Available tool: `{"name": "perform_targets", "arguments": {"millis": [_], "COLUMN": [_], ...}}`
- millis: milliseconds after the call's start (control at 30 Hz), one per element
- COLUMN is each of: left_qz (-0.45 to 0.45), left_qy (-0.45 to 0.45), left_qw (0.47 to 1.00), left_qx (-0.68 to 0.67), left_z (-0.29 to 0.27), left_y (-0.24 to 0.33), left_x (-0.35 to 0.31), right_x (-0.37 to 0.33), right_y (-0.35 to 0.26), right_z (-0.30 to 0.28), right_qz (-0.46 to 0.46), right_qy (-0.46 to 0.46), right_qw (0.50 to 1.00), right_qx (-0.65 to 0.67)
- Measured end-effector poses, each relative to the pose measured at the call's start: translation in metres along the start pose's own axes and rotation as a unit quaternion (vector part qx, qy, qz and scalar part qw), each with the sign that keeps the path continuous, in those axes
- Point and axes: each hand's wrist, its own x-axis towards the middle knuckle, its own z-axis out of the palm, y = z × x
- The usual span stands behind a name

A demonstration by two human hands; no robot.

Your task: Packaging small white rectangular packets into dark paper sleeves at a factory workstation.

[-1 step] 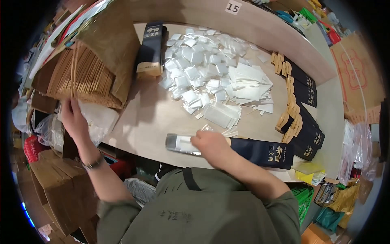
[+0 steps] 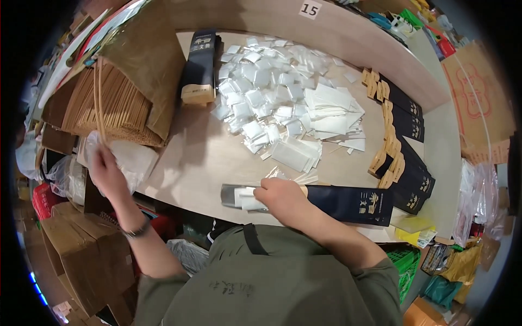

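My left hand [image 2: 109, 173], closed, grips the lower ends of a pair of long thin wooden chopsticks [image 2: 98, 100]. They stand upright in front of a dense bundle of similar sticks [image 2: 128, 103] in brown wrapping [image 2: 157, 65]. At the table's front edge, my right hand [image 2: 283, 198] is closed over a flat white packet [image 2: 248, 199], its fingertips partly hidden. The packet lies at the clear end [image 2: 229, 195] of a long dark blue sleeve [image 2: 348, 205], which stretches right under my wrist. Small thin pieces [image 2: 307, 179] lie just beyond that hand.
Many small clear-wrapped white packets [image 2: 261, 81] cover the middle, beside stacked flat white packets [image 2: 331, 108]. Dark sleeves with tan bands stand at the back left [image 2: 200, 65] and in rows on the right [image 2: 408, 174]. A raised wooden board [image 2: 370, 38] borders the far side.
My left hand has moved slightly down and to the right, bringing the chopsticks' lower ends along. The white packet's left end shows a little more plainly beside my right fingers.
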Motion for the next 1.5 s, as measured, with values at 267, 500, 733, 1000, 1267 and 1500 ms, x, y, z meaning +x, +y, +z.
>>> {"name": "perform_targets", "arguments": {"millis": [267,500,733,1000,1267,1500], "left_qz": [-0.183,-0.158,0.179,0.067,0.443,0.278], "left_qy": [-0.484,-0.555,-0.457,-0.573,-0.398,-0.484], "left_qw": [0.792,0.801,0.85,0.774,0.803,0.83], "left_qx": [-0.324,-0.159,-0.194,-0.259,0.025,0.003], "left_z": [0.04,0.023,0.089,0.068,0.099,0.082], "left_y": [0.028,0.02,0.11,0.16,0.121,0.073], "left_x": [-0.145,-0.145,-0.202,-0.221,-0.18,-0.189], "right_x": [-0.007,-0.069,-0.055,-0.057,-0.071,-0.209], "right_y": [-0.006,0.01,0.006,0.014,0.038,0.148], "right_z": [0.002,-0.04,-0.024,-0.026,-0.081,-0.194], "right_qz": [-0.014,-0.017,0.007,0.031,-0.076,0.392], "right_qy": [0.023,0.069,0.067,0.059,0.181,0.02], "right_qw": [1.0,0.997,0.998,0.996,0.977,0.897], "right_qx": [0.011,0.012,-0.019,0.064,-0.079,-0.206]}}
